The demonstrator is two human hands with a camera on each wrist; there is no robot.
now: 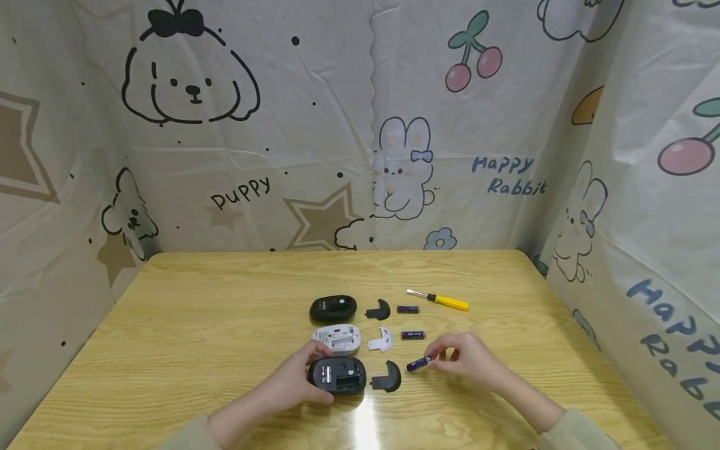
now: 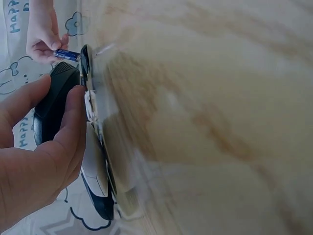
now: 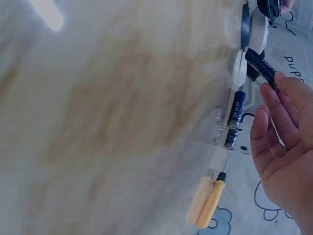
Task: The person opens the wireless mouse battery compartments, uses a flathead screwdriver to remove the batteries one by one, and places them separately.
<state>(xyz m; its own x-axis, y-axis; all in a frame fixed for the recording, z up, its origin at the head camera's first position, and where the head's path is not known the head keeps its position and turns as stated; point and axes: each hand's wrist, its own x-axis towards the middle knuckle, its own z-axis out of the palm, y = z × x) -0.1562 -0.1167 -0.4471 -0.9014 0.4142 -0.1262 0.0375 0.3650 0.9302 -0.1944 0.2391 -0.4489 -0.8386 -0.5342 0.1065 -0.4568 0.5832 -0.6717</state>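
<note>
My left hand (image 1: 297,379) grips the nearest black computer mouse (image 1: 343,375) between thumb and fingers. The mouse lies underside up with its battery slot showing. In the left wrist view the fingers span the mouse (image 2: 56,98) along both sides. Between thumb and fingertips, my right hand (image 1: 462,357) pinches one end of a dark blue battery (image 1: 418,364); the right wrist view shows the battery (image 3: 261,66) with its other end pointing away from the hand. A black battery cover (image 1: 388,377) lies on the table between the mouse and that battery.
Behind, a white mouse (image 1: 342,338) and another black mouse (image 1: 333,308) lie underside up. Beside them are a white cover (image 1: 382,339), a black cover (image 1: 379,310) and two batteries, one nearer (image 1: 413,335) and one farther (image 1: 407,309). A yellow-handled screwdriver (image 1: 450,302) lies at the back of the wooden table (image 1: 214,312).
</note>
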